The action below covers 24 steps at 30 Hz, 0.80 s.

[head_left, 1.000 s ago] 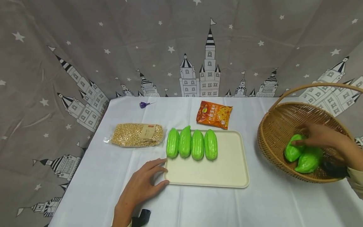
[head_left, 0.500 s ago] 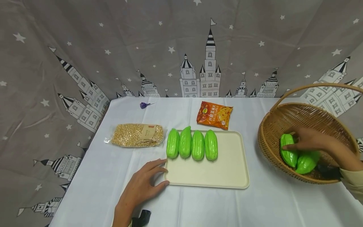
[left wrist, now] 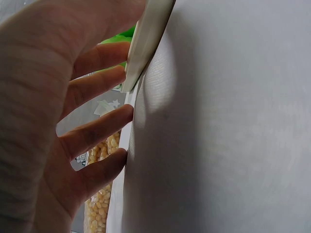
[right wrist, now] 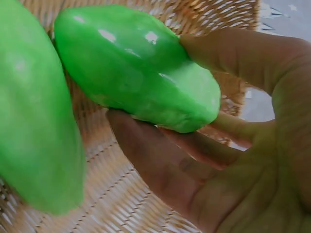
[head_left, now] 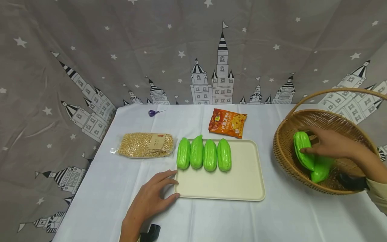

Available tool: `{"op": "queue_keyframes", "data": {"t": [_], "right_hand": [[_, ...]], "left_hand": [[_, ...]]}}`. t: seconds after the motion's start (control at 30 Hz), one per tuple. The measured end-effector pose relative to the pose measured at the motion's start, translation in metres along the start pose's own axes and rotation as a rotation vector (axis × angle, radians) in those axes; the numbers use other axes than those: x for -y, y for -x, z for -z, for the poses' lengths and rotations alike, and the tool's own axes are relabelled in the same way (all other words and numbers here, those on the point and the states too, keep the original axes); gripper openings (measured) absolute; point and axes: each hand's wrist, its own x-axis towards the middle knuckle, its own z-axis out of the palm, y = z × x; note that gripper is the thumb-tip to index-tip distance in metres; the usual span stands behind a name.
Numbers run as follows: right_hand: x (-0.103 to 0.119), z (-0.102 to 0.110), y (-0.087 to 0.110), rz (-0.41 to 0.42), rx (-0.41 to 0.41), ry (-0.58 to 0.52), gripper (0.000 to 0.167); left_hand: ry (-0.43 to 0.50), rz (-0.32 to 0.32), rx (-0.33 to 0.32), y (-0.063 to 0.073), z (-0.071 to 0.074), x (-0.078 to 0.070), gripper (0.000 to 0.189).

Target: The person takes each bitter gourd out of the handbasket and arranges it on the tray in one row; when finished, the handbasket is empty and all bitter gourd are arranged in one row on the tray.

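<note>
Inside the wicker basket [head_left: 282,151] at the right, my right hand [head_left: 335,144] pinches a glossy, ridged green gourd [head_left: 302,151] between thumb and fingers. The right wrist view shows that gourd [right wrist: 131,68] tilted, with the thumb above and fingertips below. A second green gourd [right wrist: 36,116] lies beside it in the basket. My left hand [head_left: 152,195] rests on the table with loosely bent fingers, its fingertips at the left edge of the cream tray [head_left: 220,185]. Several similar green gourds [head_left: 210,155] stand in a row along the tray's left and back part.
Behind the tray lies an orange snack packet [head_left: 228,123]. A clear bag of corn kernels [head_left: 145,144] is left of the tray, with a purple-wrapped lollipop [head_left: 153,113] farther back. The basket's tall handle [head_left: 332,90] arches above the right arm.
My right hand has moved slightly left in the basket and taken hold of a gourd, which has shifted left and up. The left hand has stayed at the tray.
</note>
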Motion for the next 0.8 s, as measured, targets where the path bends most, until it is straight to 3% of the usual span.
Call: {"op": "queue_keyframes", "data": {"t": [0.4,0.63,0.8], "right_hand": [[0.029,0.009,0.012,0.090,-0.213,0.070,0.080],[0.050,0.008,0.021,0.048,-0.286,0.013,0.087],[0.062,0.005,0.026,0.080,-0.367,-0.045,0.086]], "left_hand": [[-0.005,0.009,0.007,0.001,0.001,-0.001,0.039],[-0.002,0.010,0.011,0.000,0.001,-0.001,0.039],[-0.011,0.014,0.012,0.000,0.001,-0.001,0.039]]}}
